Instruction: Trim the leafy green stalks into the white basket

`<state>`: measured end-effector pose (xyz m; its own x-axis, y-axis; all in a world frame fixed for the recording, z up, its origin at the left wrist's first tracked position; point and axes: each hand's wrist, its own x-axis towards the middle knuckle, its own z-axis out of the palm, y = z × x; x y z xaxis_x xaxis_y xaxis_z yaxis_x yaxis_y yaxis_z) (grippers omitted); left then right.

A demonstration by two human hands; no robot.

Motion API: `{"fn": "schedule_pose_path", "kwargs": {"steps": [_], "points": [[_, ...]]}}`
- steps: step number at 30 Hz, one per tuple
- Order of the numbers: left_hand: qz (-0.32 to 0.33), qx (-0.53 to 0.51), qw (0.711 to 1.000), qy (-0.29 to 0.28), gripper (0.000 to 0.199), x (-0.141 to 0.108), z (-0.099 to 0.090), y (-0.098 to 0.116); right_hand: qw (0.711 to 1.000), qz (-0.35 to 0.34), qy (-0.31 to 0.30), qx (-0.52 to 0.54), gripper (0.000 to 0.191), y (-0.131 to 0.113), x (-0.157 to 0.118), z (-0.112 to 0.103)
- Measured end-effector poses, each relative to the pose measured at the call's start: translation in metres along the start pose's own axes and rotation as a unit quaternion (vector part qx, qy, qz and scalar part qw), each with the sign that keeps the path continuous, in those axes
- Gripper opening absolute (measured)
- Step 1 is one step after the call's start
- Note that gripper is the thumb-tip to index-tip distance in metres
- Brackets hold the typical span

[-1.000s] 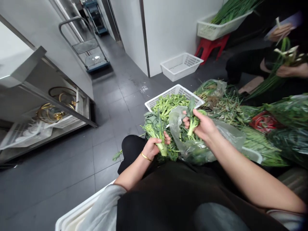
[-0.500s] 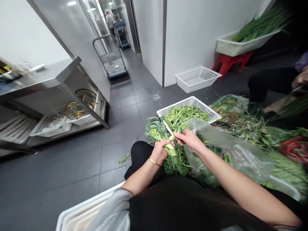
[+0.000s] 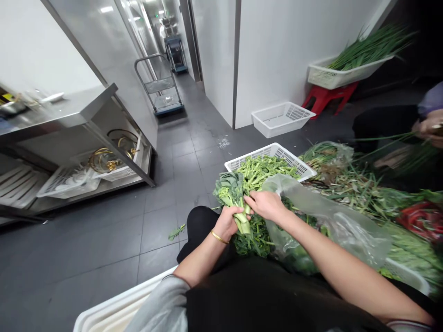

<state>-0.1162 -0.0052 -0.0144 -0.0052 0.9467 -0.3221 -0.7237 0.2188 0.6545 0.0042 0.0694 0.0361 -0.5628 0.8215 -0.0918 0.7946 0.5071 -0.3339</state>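
My left hand (image 3: 225,224) is wrapped around a bunch of leafy green vegetables (image 3: 232,186), with the thick pale stems pointing down toward me. My right hand (image 3: 266,204) is closed beside the stems, its thumb and fingertips pressed close to them. A thin white-bladed knife showed at this hand in the earlier frame; the hand and stems now hide it. More leafy greens (image 3: 254,240) lie below both hands, beside a clear plastic bag (image 3: 332,221). Just beyond is a white basket (image 3: 304,170) of trimmed green stems (image 3: 266,168).
Another person's hand (image 3: 431,127) holds long green stalks at right. Scallions and trimmings (image 3: 363,189) are piled on the floor. A white basket (image 3: 282,121) stands by the wall, near a red stool (image 3: 325,99). A steel table (image 3: 83,115) and a trolley (image 3: 168,99) are at left.
The right hand has shifted slightly down and closer to the stems, and the white blade has gone from sight. The bunch is tilted more upright. The other person's stalks have come into view.
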Motion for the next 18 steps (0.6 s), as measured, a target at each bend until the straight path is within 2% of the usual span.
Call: {"fn": "schedule_pose_path", "kwargs": {"steps": [2,4,7,11,13,15,18], "points": [[0.001,0.024,1.0,0.01,0.032,0.0,0.001,0.001,0.999,-0.007,-0.033,-0.038,0.033,-0.002,0.004,-0.009],[0.023,0.051,0.998,0.012,0.034,-0.002,0.001,0.005,0.998,0.001,-0.053,-0.015,0.031,-0.001,0.009,-0.019],[0.047,0.081,0.996,-0.006,0.038,-0.006,-0.001,0.017,0.999,-0.001,-0.032,0.035,0.032,0.001,0.013,-0.026],[0.053,0.056,0.997,-0.01,0.037,-0.004,-0.003,0.024,0.992,-0.065,0.003,0.108,0.034,-0.002,0.01,-0.013],[0.043,0.006,0.999,0.017,0.03,0.001,-0.004,0.022,0.994,-0.06,0.062,0.064,0.032,-0.008,0.007,-0.001],[0.011,-0.042,0.997,0.06,0.019,0.008,-0.005,0.016,0.992,-0.057,0.104,-0.033,0.027,-0.016,0.005,0.008],[-0.035,-0.078,0.992,0.098,0.01,0.015,-0.011,0.012,0.982,-0.112,0.077,-0.129,0.021,-0.024,0.001,0.015]]}}
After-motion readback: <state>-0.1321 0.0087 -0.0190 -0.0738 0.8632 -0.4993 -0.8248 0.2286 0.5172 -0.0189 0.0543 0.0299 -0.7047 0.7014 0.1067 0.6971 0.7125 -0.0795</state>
